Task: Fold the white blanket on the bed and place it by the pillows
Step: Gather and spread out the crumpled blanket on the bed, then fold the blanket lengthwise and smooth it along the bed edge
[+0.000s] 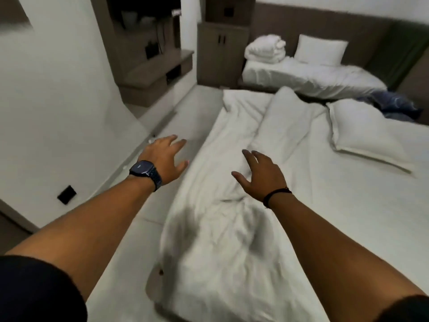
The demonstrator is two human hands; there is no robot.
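Note:
The white blanket (pixel 220 205) lies crumpled in a long strip along the left side of the near bed (pixel 348 228), hanging over its edge toward the floor. A white pillow (pixel 362 133) rests at the bed's far right. My left hand (pixel 164 156), with a dark watch on the wrist, hovers with fingers spread above the bed's left edge, holding nothing. My right hand (pixel 262 175), a dark band on its wrist, is stretched out open over the middle of the blanket, fingers apart, and grips nothing.
A second bed (pixel 313 77) stands beyond, with a folded white duvet (pixel 264 49) and a pillow (pixel 320 49) at its head. A dark blue cloth (pixel 394 105) lies between the beds. A pale floor strip (pixel 139 217) runs along the left, with a wall and brown shelving (pixel 153 66).

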